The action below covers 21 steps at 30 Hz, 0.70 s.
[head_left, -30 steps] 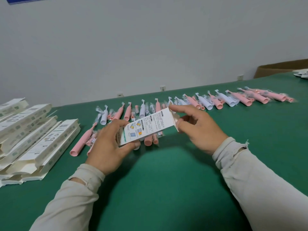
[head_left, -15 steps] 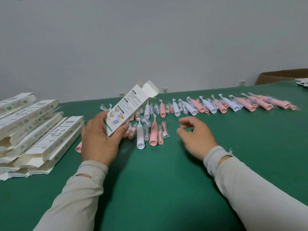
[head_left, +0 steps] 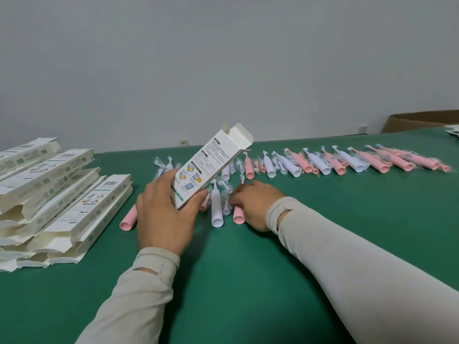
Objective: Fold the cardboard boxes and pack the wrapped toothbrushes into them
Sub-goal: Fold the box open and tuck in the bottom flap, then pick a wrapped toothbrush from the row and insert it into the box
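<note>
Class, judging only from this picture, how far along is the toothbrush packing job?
Done: one box is folded up, top flaps open, held tilted in the left hand. In hand: the right hand is on a pink toothbrush on the table. Left: the long row of wrapped toothbrushes and the stack of flat boxes.

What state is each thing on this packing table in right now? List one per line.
Box: folded up, top flaps open, tilted, gripped by left hand.
Right hand: on pink toothbrush, grasp unclear.
White toothbrush: wrapped, lying loose.
Stacked boxes: unfolded, flat.
</note>
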Motion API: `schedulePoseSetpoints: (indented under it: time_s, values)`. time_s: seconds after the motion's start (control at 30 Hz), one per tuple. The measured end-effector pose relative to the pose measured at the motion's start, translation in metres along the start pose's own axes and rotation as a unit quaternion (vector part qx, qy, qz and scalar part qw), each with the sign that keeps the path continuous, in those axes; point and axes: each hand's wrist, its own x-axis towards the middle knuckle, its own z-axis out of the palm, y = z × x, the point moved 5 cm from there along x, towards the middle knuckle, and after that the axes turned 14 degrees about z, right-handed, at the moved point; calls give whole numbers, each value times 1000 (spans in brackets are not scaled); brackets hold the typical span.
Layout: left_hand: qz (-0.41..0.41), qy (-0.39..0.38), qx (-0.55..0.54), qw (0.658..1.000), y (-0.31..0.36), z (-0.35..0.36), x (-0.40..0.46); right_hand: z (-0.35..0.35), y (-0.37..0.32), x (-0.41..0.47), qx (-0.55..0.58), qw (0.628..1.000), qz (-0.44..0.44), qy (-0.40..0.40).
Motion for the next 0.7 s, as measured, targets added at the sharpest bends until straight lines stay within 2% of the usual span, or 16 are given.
schedulePoseSetpoints:
  time_s: [0.3, 0.47, 0.6, 0.7]
  values:
    - [23, -37, 1, 999, 11, 6, -3, 9, 50, -62, 8, 999, 18, 30]
    - [38, -83, 11, 996, 17, 16, -8, 8, 81, -77, 51, 997, 51, 15]
    - [39, -103, 13, 994, 19, 20, -10, 0, 83, -73, -24, 998, 36, 39]
    - [43, -111, 19, 993, 20, 21, -10, -1, 83, -70, -59, 998, 29, 26]
